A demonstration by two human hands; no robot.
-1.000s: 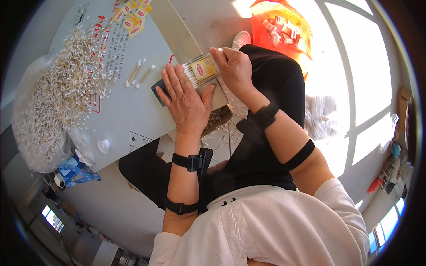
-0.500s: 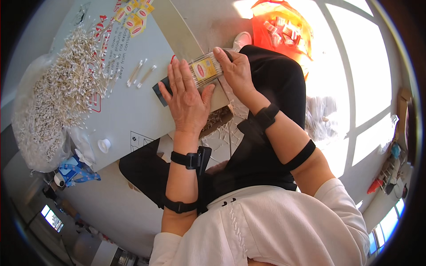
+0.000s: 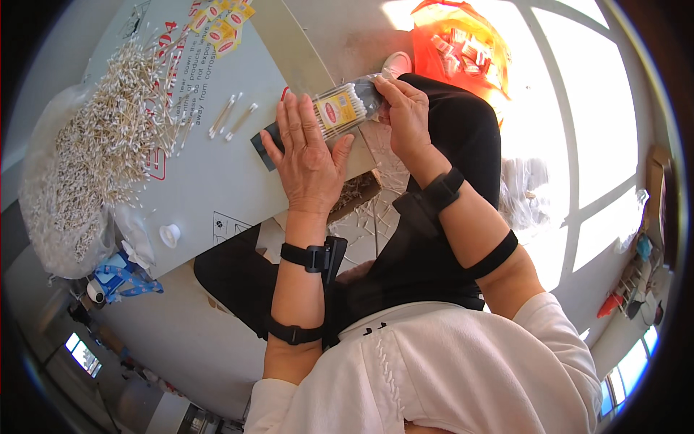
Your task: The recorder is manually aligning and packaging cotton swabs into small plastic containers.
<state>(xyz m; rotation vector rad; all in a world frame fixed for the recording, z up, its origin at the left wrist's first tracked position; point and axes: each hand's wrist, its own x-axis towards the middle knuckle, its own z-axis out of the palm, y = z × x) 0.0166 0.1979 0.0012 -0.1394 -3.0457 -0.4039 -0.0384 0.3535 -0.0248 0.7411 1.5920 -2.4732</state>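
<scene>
A clear plastic bag (image 3: 369, 95) filled with a row of cotton swabs (image 3: 356, 101) and a yellow label card (image 3: 336, 110) lies at the table's near right edge. My left hand (image 3: 311, 159) rests flat over its left part, fingers stretched out and thumb apart. A dark flat strip (image 3: 266, 150) sticks out under that hand. My right hand (image 3: 410, 119) is closed, pinching the bag's loose end beyond the white swab tips. Part of the bag is hidden under my left hand.
A big heap of cotton swabs (image 3: 119, 130) spills from a plastic bag on the table (image 3: 217, 173). Several loose swabs (image 3: 242, 121) and yellow label cards (image 3: 224, 32) lie farther up. An open cardboard box (image 3: 354, 195) stands below the edge; an orange bag (image 3: 463, 50) holds packs on the floor.
My right hand has shifted right, off the swabs' end and onto the bag's loose end, uncovering the white tips. The left hand stays on the bag, moved very slightly.
</scene>
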